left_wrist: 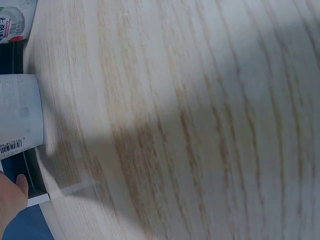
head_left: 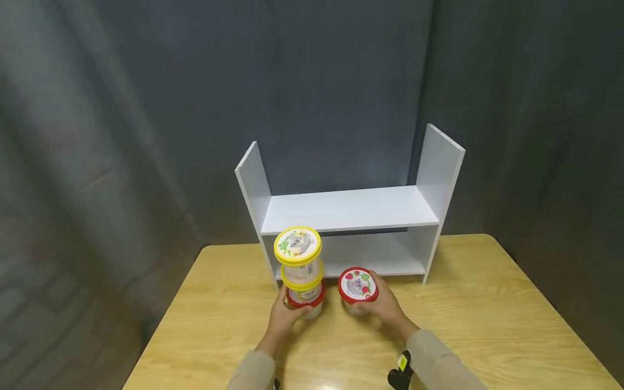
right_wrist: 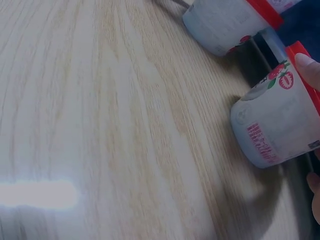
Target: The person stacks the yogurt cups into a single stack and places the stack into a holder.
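Note:
In the head view, three small plastic tubs stand stacked in front of the shelf: a yellow-lidded tub (head_left: 298, 246) on top, a second yellow-lidded tub (head_left: 302, 280) under it and a red-lidded tub (head_left: 313, 307) at the bottom. My left hand (head_left: 284, 319) holds the bottom tub from its left and front; in the left wrist view only a bit of this hand shows, below a white tub wall (left_wrist: 19, 115). To the right, my right hand (head_left: 387, 306) grips another red-lidded tub (head_left: 358, 285), printed with strawberries. Its thumb lies on the red lid in the right wrist view.
A white two-tier shelf (head_left: 353, 208) with tall side panels stands behind the tubs, towards the back of the wooden table (head_left: 487, 314). Dark grey curtains (head_left: 341, 92) hang behind and at both sides. A black strap (head_left: 402, 374) sits by the right sleeve.

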`<state>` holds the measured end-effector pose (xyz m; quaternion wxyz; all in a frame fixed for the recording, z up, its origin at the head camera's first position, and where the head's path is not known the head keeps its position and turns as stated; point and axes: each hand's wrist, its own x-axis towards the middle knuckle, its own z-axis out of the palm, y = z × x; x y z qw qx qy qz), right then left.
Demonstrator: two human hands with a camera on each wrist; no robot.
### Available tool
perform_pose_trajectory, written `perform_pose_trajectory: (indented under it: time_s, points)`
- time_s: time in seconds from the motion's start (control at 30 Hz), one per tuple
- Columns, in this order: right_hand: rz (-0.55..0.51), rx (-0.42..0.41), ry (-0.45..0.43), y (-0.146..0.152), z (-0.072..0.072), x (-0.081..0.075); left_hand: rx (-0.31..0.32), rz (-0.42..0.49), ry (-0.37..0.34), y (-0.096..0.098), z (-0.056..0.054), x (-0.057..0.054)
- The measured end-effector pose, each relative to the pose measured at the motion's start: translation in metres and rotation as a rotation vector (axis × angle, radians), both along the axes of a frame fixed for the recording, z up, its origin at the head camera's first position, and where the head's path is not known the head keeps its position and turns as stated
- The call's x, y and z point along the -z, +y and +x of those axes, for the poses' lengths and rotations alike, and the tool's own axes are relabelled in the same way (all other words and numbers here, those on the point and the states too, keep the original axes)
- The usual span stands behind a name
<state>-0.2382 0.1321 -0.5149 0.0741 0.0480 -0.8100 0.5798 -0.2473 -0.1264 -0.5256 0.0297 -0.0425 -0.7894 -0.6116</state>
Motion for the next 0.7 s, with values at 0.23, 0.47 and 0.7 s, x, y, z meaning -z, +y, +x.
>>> perform_pose_trajectory:
  time_s: [0.23,0.47,0.7]
  points:
    - [0.007,0.022,0.004,0.000,0.007,-0.003,0.019,0.028,0.007,0.000,-0.001,0.002]
    - [0.039,0.015,-0.042,0.005,0.014,-0.013,0.015,0.026,-0.010,0.000,-0.001,0.001]
    - [0.094,0.015,-0.068,0.011,0.016,-0.039,0.018,0.010,0.007,-0.001,-0.003,0.000]
